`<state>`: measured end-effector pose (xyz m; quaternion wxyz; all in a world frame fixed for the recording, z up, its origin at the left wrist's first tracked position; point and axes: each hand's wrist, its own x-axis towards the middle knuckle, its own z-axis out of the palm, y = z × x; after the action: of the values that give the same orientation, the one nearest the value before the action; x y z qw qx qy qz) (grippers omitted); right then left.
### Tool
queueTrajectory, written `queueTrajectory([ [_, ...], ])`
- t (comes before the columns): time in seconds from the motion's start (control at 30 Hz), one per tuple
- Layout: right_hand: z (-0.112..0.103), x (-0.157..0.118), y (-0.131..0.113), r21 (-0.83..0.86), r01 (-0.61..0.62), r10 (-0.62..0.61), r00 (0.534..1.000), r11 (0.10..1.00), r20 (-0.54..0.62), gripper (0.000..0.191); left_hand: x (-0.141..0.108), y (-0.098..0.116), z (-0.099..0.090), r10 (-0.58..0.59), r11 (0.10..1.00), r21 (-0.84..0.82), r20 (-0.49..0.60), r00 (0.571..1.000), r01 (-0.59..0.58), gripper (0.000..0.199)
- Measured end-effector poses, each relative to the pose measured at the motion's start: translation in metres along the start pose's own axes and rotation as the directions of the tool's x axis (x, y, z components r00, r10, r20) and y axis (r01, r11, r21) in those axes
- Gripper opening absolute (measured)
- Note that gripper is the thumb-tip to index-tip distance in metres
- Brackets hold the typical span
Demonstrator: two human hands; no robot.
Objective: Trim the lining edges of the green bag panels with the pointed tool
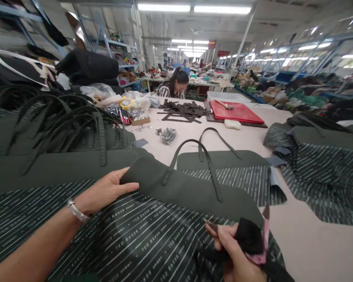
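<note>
A dark green panel with a strap handle and striped printed lining (176, 192) lies across the front of the table. Its upper left edge is pinched between the thumb and fingers of my left hand (111, 188), which wears a silver bracelet. Over the lining at the lower right, my right hand (232, 246) is closed on a small tool with a dark pointed tip (212, 226). Black material and a pink-handled pointed piece (264, 239) stick out beside that hand; how they are held is unclear. Behind lies a second handled panel (223, 158).
Stacked handled panels (76, 137) fill the left side, and more striped pieces (326, 172) lie at right. Farther back are a bag of metal parts (168, 135), dark strips (185, 109), and a red board (236, 111) bearing a hammer (223, 104). A person (174, 84) sits across the table.
</note>
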<state>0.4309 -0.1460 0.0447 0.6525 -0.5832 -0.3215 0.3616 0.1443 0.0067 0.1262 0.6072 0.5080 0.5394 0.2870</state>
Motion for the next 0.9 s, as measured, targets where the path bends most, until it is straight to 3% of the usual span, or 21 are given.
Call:
queueTrajectory([
  [0.07,0.008,0.001,0.005,-0.003,-0.027,0.027,1.000,1.000,0.006,0.029,-0.005,-0.009,-0.017,-0.042,0.995,0.089,-0.035,0.998,0.045,0.045],
  [0.17,0.020,0.003,0.013,-0.061,-0.046,0.049,0.998,0.997,0.039,0.025,-0.010,-0.014,-0.027,-0.070,0.984,0.160,-0.064,0.996,0.079,0.040],
  [0.3,0.032,0.011,0.031,-0.144,0.012,-0.007,0.999,0.989,0.032,0.025,-0.013,-0.018,-0.028,-0.108,0.994,0.006,-0.124,0.986,0.109,0.044],
  [0.43,0.036,0.016,0.049,-0.165,0.035,-0.025,0.998,0.986,0.064,0.024,-0.027,-0.048,-0.022,-0.198,0.962,-0.224,-0.185,0.963,0.155,0.056],
  [0.53,0.033,0.014,0.053,-0.163,0.043,-0.027,0.995,0.986,0.096,0.025,-0.047,-0.077,0.001,-0.337,0.874,-0.422,-0.170,0.926,0.240,0.061],
  [0.63,0.032,0.009,0.048,-0.207,0.037,-0.010,0.992,0.978,0.129,0.026,-0.061,-0.091,0.043,-0.437,0.751,-0.587,-0.095,0.895,0.304,0.054],
  [0.77,0.037,0.005,0.039,-0.324,0.097,-0.042,0.984,0.941,0.173,0.024,-0.055,-0.086,0.095,-0.421,0.627,-0.715,0.024,0.907,0.310,0.042],
  [0.9,0.039,0.003,0.031,-0.426,0.191,-0.098,0.968,0.884,0.231,0.024,-0.035,-0.081,0.116,-0.474,0.536,-0.777,0.045,0.879,0.329,0.025],
])
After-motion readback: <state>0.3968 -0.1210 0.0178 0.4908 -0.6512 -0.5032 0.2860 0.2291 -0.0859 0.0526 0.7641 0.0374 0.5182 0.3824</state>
